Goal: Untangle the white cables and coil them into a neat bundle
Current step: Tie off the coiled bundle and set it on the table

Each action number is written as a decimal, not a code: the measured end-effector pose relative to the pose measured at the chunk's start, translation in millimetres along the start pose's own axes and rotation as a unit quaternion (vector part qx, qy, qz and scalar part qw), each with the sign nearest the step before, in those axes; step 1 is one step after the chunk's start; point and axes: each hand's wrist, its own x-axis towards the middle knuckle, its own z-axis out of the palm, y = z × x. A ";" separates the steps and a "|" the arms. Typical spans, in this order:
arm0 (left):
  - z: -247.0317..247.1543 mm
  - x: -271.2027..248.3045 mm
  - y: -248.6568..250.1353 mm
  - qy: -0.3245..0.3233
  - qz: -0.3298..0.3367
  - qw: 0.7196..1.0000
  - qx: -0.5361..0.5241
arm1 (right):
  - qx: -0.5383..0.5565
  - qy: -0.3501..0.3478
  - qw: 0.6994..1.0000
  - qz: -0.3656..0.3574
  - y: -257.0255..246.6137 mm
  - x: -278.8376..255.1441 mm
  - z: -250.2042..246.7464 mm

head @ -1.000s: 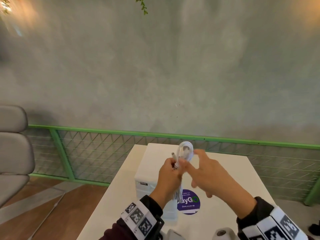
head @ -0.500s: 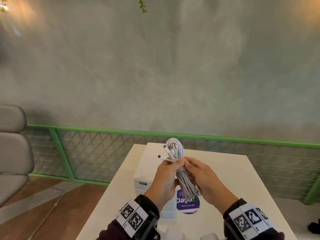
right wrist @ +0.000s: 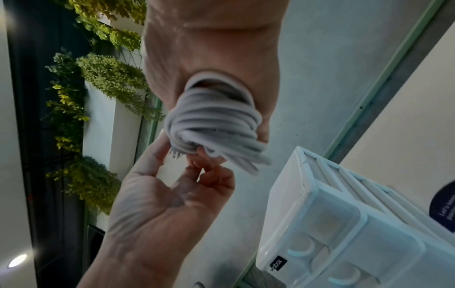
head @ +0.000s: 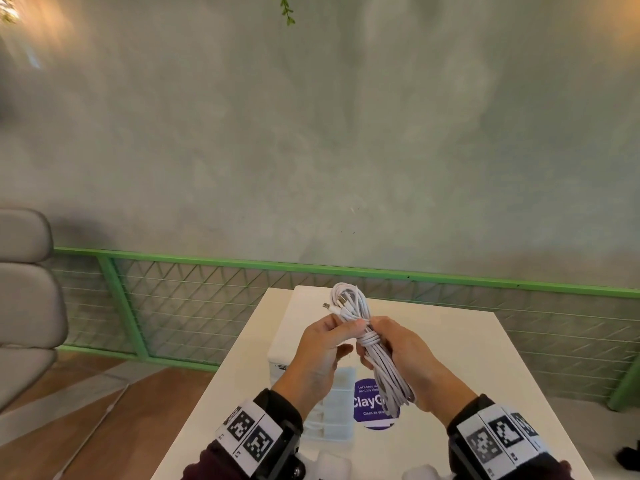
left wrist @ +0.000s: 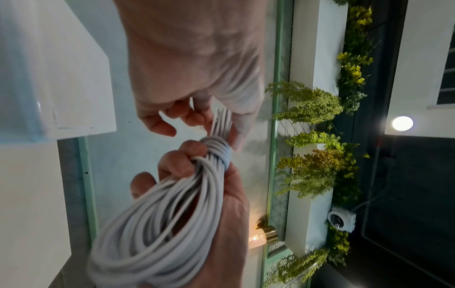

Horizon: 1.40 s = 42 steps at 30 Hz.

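Observation:
The white cable bundle is coiled into a long hank with several turns wound round its middle, held up above the table. My left hand pinches the strands just above that wrap, also seen in the left wrist view. My right hand grips the hank at and below the wrap, and the lower loops lie across its palm. Two plug ends stick out by the top loop. In the right wrist view the bundle fills the right hand, with the left fingertips touching its end.
Below the hands a white drawer box with translucent drawers stands on the white table, beside a purple round sticker. A green mesh railing runs behind the table. A grey chair is at the left.
The right hand, held open beside the top loop a second ago, has closed round the lower half of the bundle. The bundle now tilts with its top loop away from me.

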 end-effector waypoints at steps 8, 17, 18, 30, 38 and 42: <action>-3.7 -0.6 4.9 -0.040 0.002 0.999 0.012 | 0.051 -0.034 0.998 0.007 3.8 -3.9 2.1; -8.5 0.5 8.8 -0.046 -0.012 0.998 0.049 | 0.079 -0.049 0.995 -0.043 4.4 -0.9 -2.1; -7.9 0.2 9.4 -0.044 -0.011 0.998 0.047 | 0.080 -0.047 0.995 -0.046 4.8 -0.2 -2.8; 3.3 -2.5 13.5 -0.024 -0.005 0.992 0.127 | 0.062 -0.040 0.997 -0.020 4.4 4.3 -12.6; 5.4 -9.4 16.4 -0.025 0.022 0.984 0.178 | -0.012 0.053 0.997 -0.054 5.1 7.4 -5.9; 4.3 -14.6 23.2 -0.036 0.055 0.975 0.212 | -0.016 0.064 0.995 -0.075 3.4 6.9 -4.6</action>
